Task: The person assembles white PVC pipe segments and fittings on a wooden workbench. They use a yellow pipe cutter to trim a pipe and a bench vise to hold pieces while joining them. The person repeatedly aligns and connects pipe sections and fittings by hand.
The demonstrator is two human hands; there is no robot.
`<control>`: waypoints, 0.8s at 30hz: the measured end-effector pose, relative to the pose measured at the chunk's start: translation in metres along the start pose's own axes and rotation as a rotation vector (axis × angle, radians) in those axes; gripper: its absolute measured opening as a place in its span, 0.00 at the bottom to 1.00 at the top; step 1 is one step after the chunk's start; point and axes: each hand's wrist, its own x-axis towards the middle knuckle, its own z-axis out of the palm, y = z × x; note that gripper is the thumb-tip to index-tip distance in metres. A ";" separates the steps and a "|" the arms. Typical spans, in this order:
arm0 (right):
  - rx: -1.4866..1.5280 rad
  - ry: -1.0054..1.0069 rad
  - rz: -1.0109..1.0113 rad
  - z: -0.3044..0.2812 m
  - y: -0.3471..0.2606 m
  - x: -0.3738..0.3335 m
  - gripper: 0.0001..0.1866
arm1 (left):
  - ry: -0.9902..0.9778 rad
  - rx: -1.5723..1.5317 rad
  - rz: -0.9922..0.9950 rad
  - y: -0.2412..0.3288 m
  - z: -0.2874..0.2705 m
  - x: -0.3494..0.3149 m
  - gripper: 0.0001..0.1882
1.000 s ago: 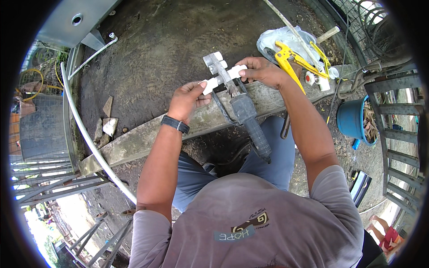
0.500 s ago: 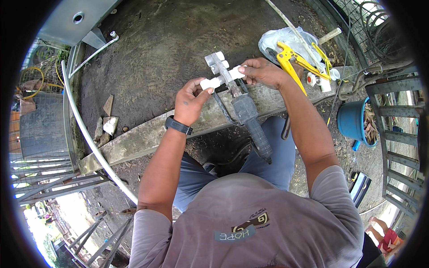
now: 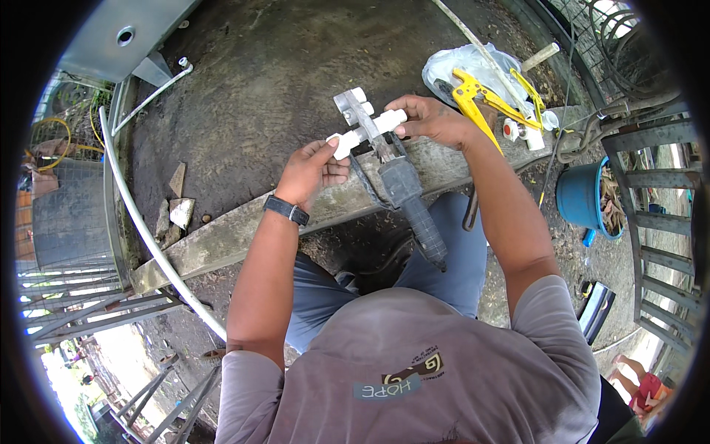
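In front of me a pipe fusion welder [image 3: 403, 185] with a dark taped handle leans across the wooden beam, its flat heating plate pointing away. White heating sockets or fittings [image 3: 353, 106] sit at the plate's far end; I cannot tell which. My left hand [image 3: 312, 166] pinches a white pipe fitting [image 3: 342, 146] on the plate's left side, thumb on top and the other fingers curled below. Opposite it, my right hand [image 3: 433, 120] grips a short white pipe piece [image 3: 390, 120] on the right side. Both pieces line up through the plate.
To the right lie yellow pipe cutters [image 3: 473, 96] on a clear plastic bag [image 3: 444, 63], with a red-and-white valve [image 3: 512, 131]. A blue bucket [image 3: 580, 196] of dry leaves stands farther right. A long white pipe [image 3: 140, 214] curves along the left. The wooden beam [image 3: 237, 240] crosses before my knees.
My left hand has shifted slightly left and down, its fingers now showing below the fitting. My right hand's fingers have shifted on the white piece. The welder stays in place.
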 end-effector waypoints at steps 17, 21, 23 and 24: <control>-0.092 -0.011 0.049 -0.004 0.000 0.012 0.26 | 0.076 0.195 0.368 -0.019 0.006 0.004 0.22; -0.091 -0.008 0.095 -0.002 -0.004 0.013 0.24 | 0.092 0.262 0.473 -0.028 0.003 0.008 0.24; -0.116 -0.011 0.138 -0.005 -0.006 0.014 0.24 | 0.109 0.353 0.519 -0.028 0.002 0.009 0.26; -0.125 -0.006 0.147 -0.005 -0.007 0.014 0.24 | 0.121 0.418 0.538 -0.028 0.002 0.008 0.26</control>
